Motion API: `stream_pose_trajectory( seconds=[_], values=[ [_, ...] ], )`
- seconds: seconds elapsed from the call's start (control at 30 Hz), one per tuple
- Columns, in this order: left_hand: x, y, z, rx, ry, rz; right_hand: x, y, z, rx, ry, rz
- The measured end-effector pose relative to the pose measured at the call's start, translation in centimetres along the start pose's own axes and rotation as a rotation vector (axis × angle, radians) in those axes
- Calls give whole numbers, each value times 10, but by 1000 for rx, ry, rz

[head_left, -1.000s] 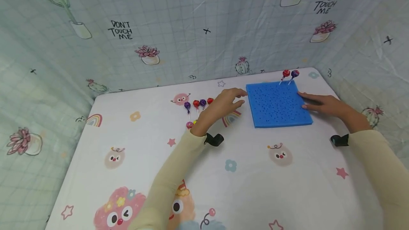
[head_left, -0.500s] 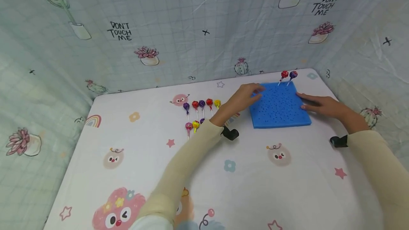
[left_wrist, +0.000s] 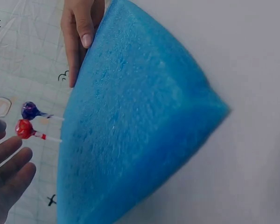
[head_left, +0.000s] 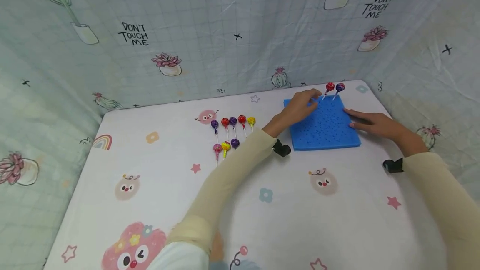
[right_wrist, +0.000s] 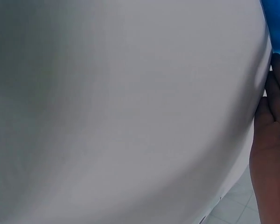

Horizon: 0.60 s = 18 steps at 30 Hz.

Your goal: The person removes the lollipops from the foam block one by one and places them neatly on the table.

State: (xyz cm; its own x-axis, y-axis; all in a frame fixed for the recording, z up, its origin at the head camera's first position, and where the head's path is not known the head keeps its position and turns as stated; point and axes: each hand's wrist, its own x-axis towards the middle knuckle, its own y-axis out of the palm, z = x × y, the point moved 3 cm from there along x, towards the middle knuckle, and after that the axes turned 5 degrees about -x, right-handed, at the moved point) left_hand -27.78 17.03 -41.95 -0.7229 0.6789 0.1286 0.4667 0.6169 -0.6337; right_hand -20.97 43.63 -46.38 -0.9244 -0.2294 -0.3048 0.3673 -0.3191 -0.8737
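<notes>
A blue foam block [head_left: 323, 132] dotted with small holes lies at the right rear of the table. Two lollipops, one red [head_left: 330, 87] and one purple [head_left: 340, 87], stand by their sticks in its far edge. My left hand [head_left: 299, 109] is over the block's far left part, fingers loosely bent. In the left wrist view those fingers [left_wrist: 19, 179] are spread beside the red lollipop's head, with nothing held. My right hand [head_left: 378, 126] rests against the block's right side, fingers extended; in the right wrist view only part of the hand [right_wrist: 273, 135] shows.
Left of the block, several wrapped lollipops lie in two rows: a back row with a yellow one [head_left: 251, 121] at its right end, and a front row starting with a pink one [head_left: 217, 148]. A printed curtain [head_left: 210, 32] rises behind the table.
My left hand has moved right, from beside the block's left edge to over it, close to the red lollipop. The lollipop rows have come into fuller view. My right hand stays at the block's side.
</notes>
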Motion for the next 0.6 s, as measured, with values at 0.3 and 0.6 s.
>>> stream_pose_trajectory(
  seconds=[0.3, 0.6],
  values=[
    [27, 12, 5, -4, -83, -109, 1, -3, 2, 7, -22, -11],
    [47, 20, 5, -53, -76, -149, -1, -3, 2, 36, -3, -6]
  ],
)
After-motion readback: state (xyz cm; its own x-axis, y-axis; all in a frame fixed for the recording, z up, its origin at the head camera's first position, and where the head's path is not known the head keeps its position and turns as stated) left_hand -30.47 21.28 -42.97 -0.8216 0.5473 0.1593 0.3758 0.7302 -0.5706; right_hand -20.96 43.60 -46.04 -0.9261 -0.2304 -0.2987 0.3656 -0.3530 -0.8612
